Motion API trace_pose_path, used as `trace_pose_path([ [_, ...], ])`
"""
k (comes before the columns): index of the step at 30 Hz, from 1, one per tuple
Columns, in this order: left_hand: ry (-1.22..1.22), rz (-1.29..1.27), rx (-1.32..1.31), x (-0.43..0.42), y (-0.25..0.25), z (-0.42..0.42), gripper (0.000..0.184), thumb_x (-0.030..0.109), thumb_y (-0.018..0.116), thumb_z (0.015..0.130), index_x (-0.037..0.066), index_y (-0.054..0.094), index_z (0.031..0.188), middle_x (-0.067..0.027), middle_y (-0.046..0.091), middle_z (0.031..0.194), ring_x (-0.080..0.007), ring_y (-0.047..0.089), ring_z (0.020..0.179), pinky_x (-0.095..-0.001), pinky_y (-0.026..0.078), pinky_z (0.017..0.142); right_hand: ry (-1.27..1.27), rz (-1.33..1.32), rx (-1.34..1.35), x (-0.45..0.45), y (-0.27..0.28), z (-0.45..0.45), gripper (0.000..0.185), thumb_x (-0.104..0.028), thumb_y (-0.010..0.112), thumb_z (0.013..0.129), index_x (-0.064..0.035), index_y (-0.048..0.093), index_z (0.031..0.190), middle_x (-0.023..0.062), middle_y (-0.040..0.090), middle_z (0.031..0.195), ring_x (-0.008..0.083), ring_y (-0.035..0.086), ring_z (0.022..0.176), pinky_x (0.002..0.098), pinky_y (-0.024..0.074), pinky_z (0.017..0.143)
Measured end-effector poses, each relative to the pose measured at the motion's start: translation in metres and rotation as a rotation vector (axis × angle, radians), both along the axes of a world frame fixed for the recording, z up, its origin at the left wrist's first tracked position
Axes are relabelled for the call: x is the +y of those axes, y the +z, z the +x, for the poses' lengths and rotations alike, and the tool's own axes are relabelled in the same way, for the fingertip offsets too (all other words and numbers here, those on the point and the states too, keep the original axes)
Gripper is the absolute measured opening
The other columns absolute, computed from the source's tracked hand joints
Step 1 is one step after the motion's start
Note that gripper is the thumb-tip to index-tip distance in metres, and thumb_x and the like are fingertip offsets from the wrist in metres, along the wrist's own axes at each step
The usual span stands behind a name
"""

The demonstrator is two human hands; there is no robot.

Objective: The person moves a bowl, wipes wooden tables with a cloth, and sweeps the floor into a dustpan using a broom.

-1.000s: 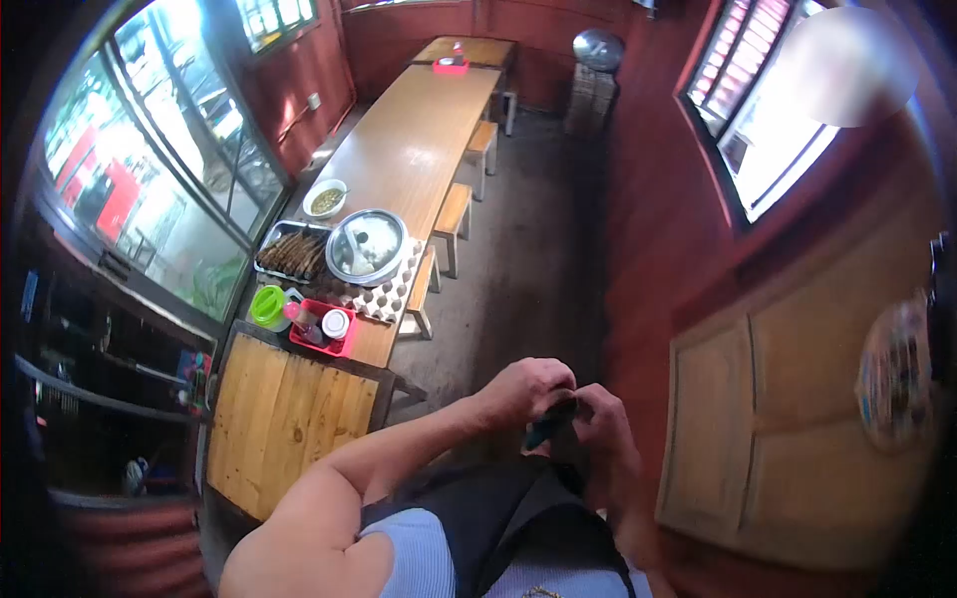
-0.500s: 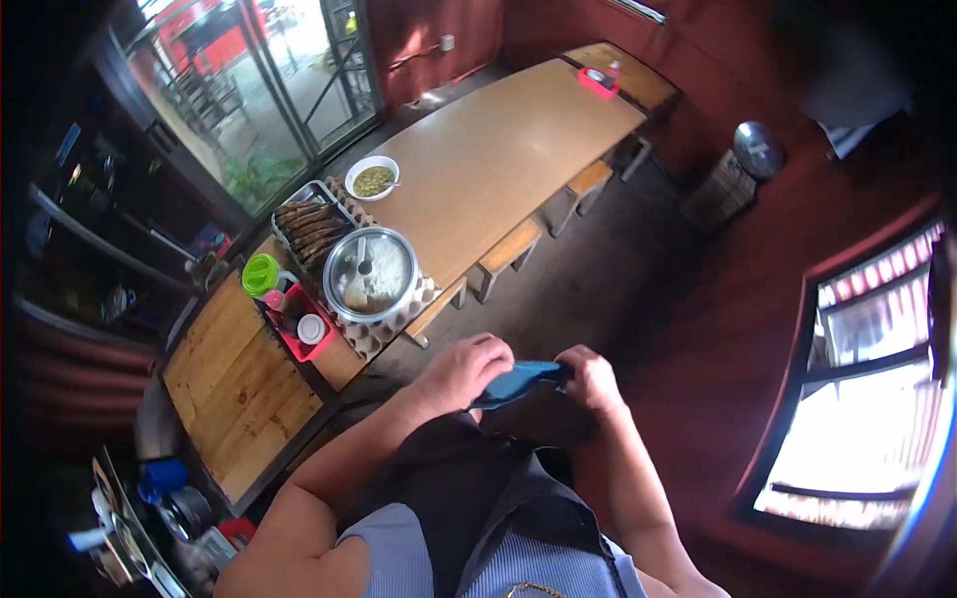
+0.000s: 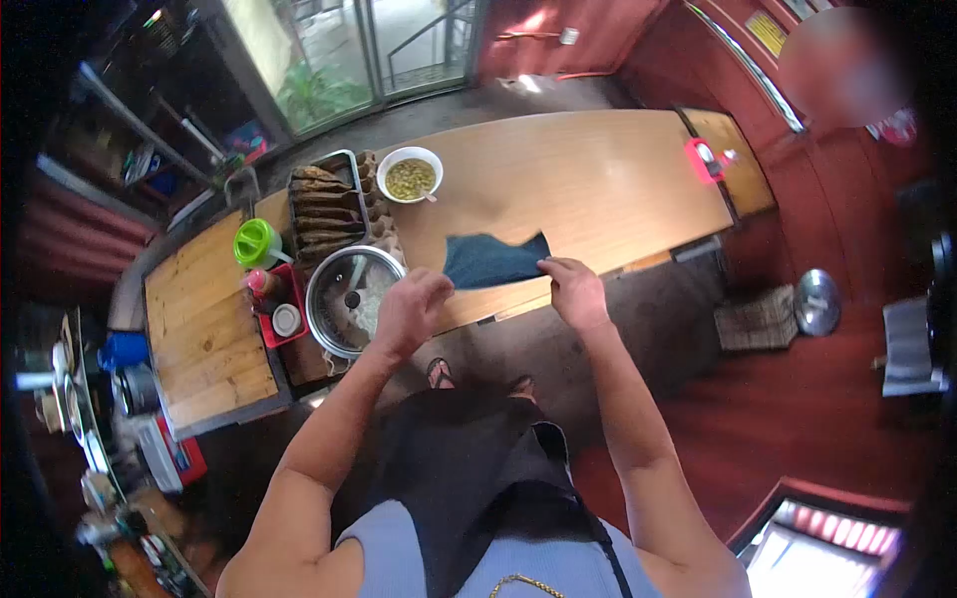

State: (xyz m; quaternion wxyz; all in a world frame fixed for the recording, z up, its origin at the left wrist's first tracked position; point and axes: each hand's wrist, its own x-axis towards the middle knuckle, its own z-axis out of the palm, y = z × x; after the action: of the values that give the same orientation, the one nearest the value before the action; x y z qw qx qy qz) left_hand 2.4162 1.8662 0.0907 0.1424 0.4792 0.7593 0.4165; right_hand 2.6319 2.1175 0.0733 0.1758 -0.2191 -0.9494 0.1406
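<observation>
A dark blue-green cloth (image 3: pixel 493 261) is stretched between my hands, above the near edge of the long table (image 3: pixel 588 169). My left hand (image 3: pixel 414 309) pinches its left end, beside the round metal pot (image 3: pixel 349 302) with rice under a see-through lid. At the cloth's right end, my right hand (image 3: pixel 573 289) holds a corner between thumb and fingers. Behind the pot lies a metal tray of long brown pieces (image 3: pixel 324 211), with a white bowl of greenish food (image 3: pixel 410 175) to its right.
A red basket (image 3: pixel 280 309) with a white-lidded jar and a green-lidded pitcher (image 3: pixel 256 242) stand left of the pot. Wooden stools are tucked along the table's near side. A round metal object (image 3: pixel 817 302) is at the right.
The view has turned toward the long table. My hands have moved apart and forward, and the cloth, bunched earlier, is now spread out between them.
</observation>
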Motion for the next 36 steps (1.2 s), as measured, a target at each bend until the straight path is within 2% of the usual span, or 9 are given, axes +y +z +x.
trace_pose_path([
  [3,0.081,0.001,0.054,0.011,-0.05,0.01,0.008,0.013,0.071,0.096,0.007,0.075,0.1,-0.0143,0.073,0.101,-0.0383,0.071,0.095,-0.0469,0.056,0.081,0.21,-0.06,-0.282,0.041,-0.07,-0.022,0.041,-0.006,0.07,0.093,-0.0121,0.073,0.134,0.0132,0.069,0.142,0.0325,0.06,0.138,0.0454,0.0525,0.112],
  [7,0.283,-0.116,0.027,0.005,-0.111,0.065,0.04,0.017,0.076,0.094,0.007,0.07,0.132,-0.0163,0.071,0.115,-0.0357,0.071,0.103,-0.046,0.057,0.088,0.413,-0.077,-0.383,0.064,-0.141,-0.049,0.056,-0.015,0.074,0.094,-0.0144,0.063,0.149,0.0185,0.055,0.158,0.0423,0.046,0.15,0.0529,0.0432,0.12],
  [10,0.375,-0.285,-0.223,-0.015,-0.127,0.116,0.053,0.02,0.077,0.094,0.007,0.062,0.144,-0.0172,0.07,0.124,-0.035,0.072,0.107,-0.0447,0.058,0.093,0.284,-0.256,-0.204,0.068,-0.193,-0.091,0.077,-0.039,0.08,0.092,-0.0187,0.052,0.16,0.0269,0.036,0.17,0.0571,0.03,0.155,0.0682,0.0298,0.123],
  [16,0.653,-0.57,-0.607,-0.062,-0.166,0.219,0.062,0.018,0.08,0.093,0.01,0.058,0.151,-0.0164,0.071,0.125,-0.0307,0.073,0.101,-0.0419,0.059,0.09,0.088,-0.019,-0.339,0.05,-0.262,-0.239,0.098,-0.085,0.059,0.088,-0.0312,0.039,0.168,0.0278,0.018,0.176,0.0608,0.01,0.159,0.086,0.0025,0.116],
  [21,0.699,-0.63,-0.739,-0.075,-0.186,0.244,0.066,0.009,0.079,0.093,0.009,0.055,0.155,-0.0181,0.072,0.125,-0.0281,0.075,0.098,-0.0403,0.061,0.088,0.36,-0.013,-0.186,-0.031,-0.291,-0.254,0.075,-0.07,0.054,0.1,-0.0227,0.056,0.157,0.0241,0.027,0.175,0.0532,0.016,0.161,0.0801,0.0065,0.123],
  [23,0.652,-0.615,-0.742,-0.069,-0.196,0.238,0.065,0.011,0.079,0.093,0.009,0.056,0.154,-0.0187,0.072,0.124,-0.0297,0.074,0.098,-0.0425,0.06,0.09,0.411,-0.071,-0.187,-0.046,-0.289,-0.223,0.066,-0.055,0.063,0.099,-0.0173,0.058,0.153,0.0241,0.03,0.173,0.0523,0.02,0.16,0.0769,0.0121,0.125],
  [27,0.574,-0.534,-0.697,-0.036,-0.216,0.196,0.062,0.013,0.078,0.093,0.006,0.056,0.151,-0.0205,0.071,0.125,-0.0328,0.072,0.1,-0.0455,0.057,0.094,0.522,-0.181,-0.149,-0.025,-0.288,-0.132,0.06,-0.051,0.064,0.099,-0.0159,0.062,0.148,0.0221,0.034,0.171,0.0501,0.021,0.161,0.0749,0.0103,0.126],
  [31,0.458,-0.455,-0.355,0.02,-0.22,0.136,0.06,0.018,0.075,0.097,0.003,0.055,0.151,-0.0212,0.065,0.137,-0.0392,0.061,0.129,-0.048,0.047,0.113,0.343,-0.102,-0.308,0.086,-0.269,-0.07,0.064,-0.058,0.066,0.096,-0.0204,0.064,0.148,0.019,0.041,0.169,0.0483,0.021,0.161,0.0716,0.0073,0.128],
  [36,0.507,-0.443,-0.335,0.051,-0.224,0.122,0.061,0.016,0.078,0.095,0.004,0.056,0.151,-0.0182,0.069,0.132,-0.037,0.064,0.124,-0.0466,0.05,0.109,-0.114,0.146,-0.373,0.268,-0.274,-0.01,0.067,-0.053,0.065,0.097,-0.0156,0.059,0.152,0.0254,0.038,0.168,0.0504,0.026,0.158,0.0667,0.0122,0.13],
])
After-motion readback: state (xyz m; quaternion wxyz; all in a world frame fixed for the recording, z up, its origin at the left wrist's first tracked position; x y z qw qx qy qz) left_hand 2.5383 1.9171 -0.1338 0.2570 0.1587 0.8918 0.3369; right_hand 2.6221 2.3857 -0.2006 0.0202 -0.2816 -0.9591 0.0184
